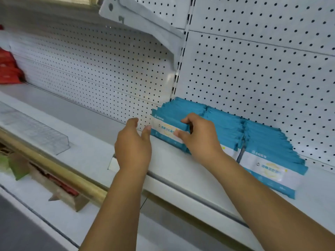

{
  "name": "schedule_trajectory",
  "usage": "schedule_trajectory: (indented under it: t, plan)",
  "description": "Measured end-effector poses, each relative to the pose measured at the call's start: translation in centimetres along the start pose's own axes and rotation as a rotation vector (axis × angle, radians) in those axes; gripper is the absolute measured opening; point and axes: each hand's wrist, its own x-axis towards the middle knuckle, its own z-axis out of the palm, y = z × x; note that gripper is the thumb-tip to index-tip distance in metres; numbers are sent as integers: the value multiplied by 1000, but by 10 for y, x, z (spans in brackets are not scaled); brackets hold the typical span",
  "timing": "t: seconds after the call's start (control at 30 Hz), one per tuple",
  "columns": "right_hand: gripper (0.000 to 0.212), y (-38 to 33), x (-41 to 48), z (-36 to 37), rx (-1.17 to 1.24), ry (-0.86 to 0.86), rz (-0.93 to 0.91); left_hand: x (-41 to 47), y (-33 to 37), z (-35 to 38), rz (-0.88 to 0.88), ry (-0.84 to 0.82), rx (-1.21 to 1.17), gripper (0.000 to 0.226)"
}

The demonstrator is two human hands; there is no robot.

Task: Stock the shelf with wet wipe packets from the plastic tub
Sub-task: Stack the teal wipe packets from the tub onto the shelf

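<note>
**Blue packets stand up in a row**

The right hand (199, 138) pinches a small bunch of wet wipe packets (165, 131) at the front of the left row. Its thumb is on top and its fingers curl over the front face. I think it holds them this way so they stand up and lean on the ones behind, and do not flop over.

The left hand (133, 147) is just beside them. Its fingers are loose and a little curled, and they hold nothing. Its thumb tip is right at the left edge of the front packet. I cannot tell if it presses. It looks ready to push that edge straight.

The packets stand on the white shelf (90, 142), back against the wall with holes (253, 60). More blue rows (272, 160) stand close on the right. The plastic tub is not in view.

A clear divider (36, 127) lies near the front edge, well apart from the hands. Red packets (8, 69) sit far to the left. A gold rail (54, 165) runs below. A white bracket (145, 24) hangs above the row — a hand lifted high could bump it. Nothing else seems to be in the way.
</note>
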Motion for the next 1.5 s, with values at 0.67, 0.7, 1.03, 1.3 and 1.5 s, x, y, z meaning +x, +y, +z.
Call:
schedule_trajectory:
  t: [0.67,0.7,1.03,1.3,1.5]
  plan:
    - [58,11,19,8,-630,-127,-252,3,-1,3,115,-324,679,48]
    - [57,11,19,8,-630,-125,-251,3,-1,3,115,-322,682,48]
    - [65,21,1,-30,-594,-118,-237,2,-5,9,173,-236,514,53]
    - [68,57,-35,-110,-614,-11,-118,-41,52,41,458,-231,148,55]
    - [63,101,-89,-196,-652,67,44,-96,103,82,588,-363,35,55]
